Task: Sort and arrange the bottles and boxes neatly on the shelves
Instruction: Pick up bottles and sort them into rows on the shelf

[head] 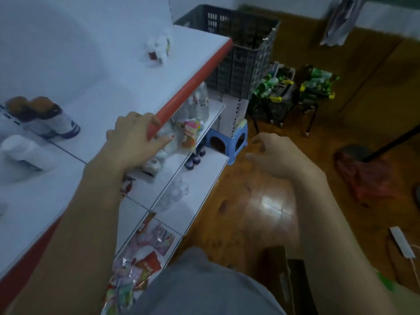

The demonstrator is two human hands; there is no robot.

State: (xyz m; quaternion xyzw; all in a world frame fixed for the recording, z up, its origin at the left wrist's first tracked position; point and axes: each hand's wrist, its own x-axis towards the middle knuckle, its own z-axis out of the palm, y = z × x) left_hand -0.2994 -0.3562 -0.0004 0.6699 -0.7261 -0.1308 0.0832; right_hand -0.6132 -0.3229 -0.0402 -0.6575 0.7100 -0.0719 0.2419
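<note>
My left hand [134,137] grips the red front edge [193,85] of the white top shelf, fingers on top and thumb beneath, beside colourful packets [189,133] on the shelf below. My right hand [277,155] hangs over the wooden floor, fingers loosely curled and holding nothing. Two brown-capped bottles [43,117] and a white bottle [22,153] lie on the top shelf at the left. Small white bottles [158,50] stand farther back. Lower shelves carry clear bottles [201,103], purple bottles [195,158], clear cups [176,192] and snack packets [150,246].
A black plastic crate [241,53] stands past the shelf end, with a blue stool [227,142] under it. Two green-filled baskets [295,87] sit on the floor behind. A cardboard box [284,280] is at my feet, a red bag [363,178] and a white power strip [402,244] at the right.
</note>
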